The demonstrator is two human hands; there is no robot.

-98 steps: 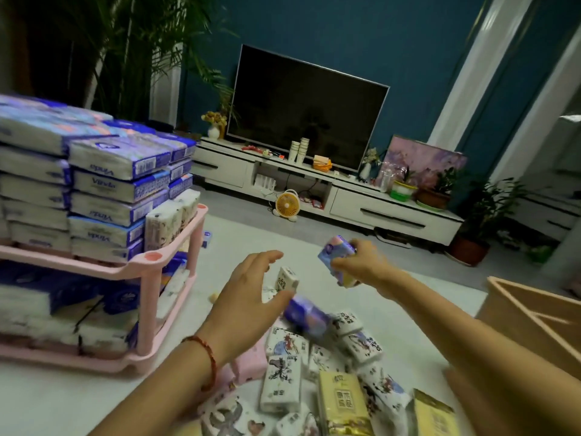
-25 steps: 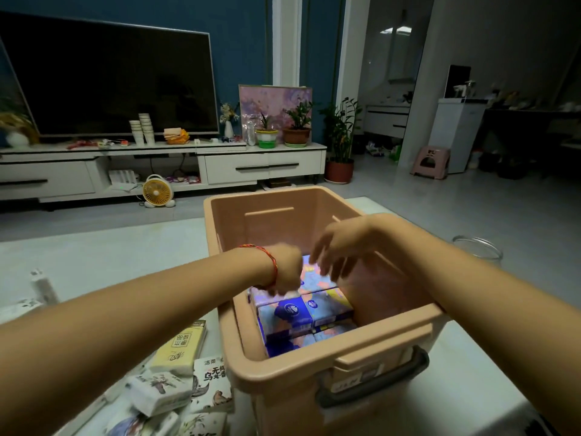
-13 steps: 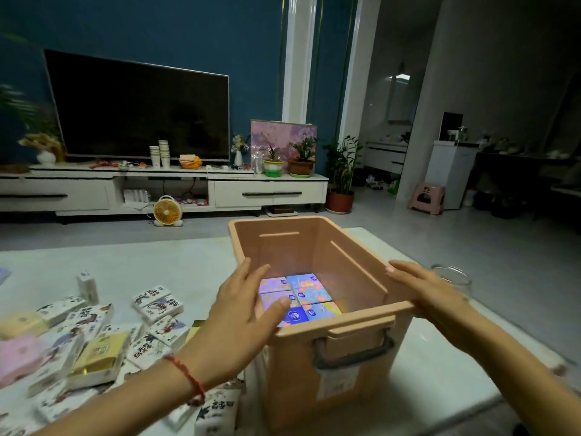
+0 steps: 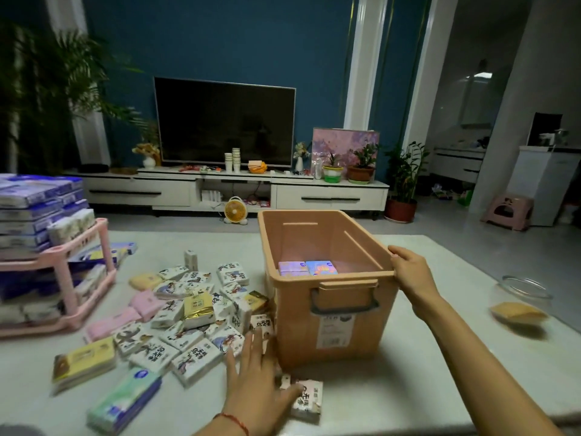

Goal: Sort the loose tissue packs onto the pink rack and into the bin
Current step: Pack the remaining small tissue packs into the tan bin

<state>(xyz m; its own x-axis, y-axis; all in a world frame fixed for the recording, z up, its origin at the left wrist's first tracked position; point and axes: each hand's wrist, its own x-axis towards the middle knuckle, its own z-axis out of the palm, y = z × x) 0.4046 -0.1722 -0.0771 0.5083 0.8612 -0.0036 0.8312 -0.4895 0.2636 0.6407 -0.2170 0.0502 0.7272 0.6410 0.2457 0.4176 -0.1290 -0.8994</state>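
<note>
1. Left hand: palm down, fingers straight and spread, gripping nothing. It is low over the near end of the pack pile, just beside the near left corner of the tan plastic storage bin. Red string bracelet on the wrist.
2. The thumb lies at a white printed tissue pack lying flat in front of the bin; actual contact can't tell.
3. Right hand: fingers curled over the bin rim at its near right corner, gripping it.
4. The bin stands upright, centre-right on the white surface, grey handle on its near wall. At the bottom a purple tissue pack and a blue tissue pack lie side by side, touching.
5. Pile of loose small tissue packs, white printed, pink and yellow, left of the bin and reaching its left wall.
6. Green-and-white soft tissue pack near the surface's near edge, left of the left hand.
7. Pink plastic two-tier rack at the left edge. Large blue-and-white tissue packs are stacked on the top tier, more on the lower.
8. Clear glass jar at the right edge, well apart from the bin.
</note>
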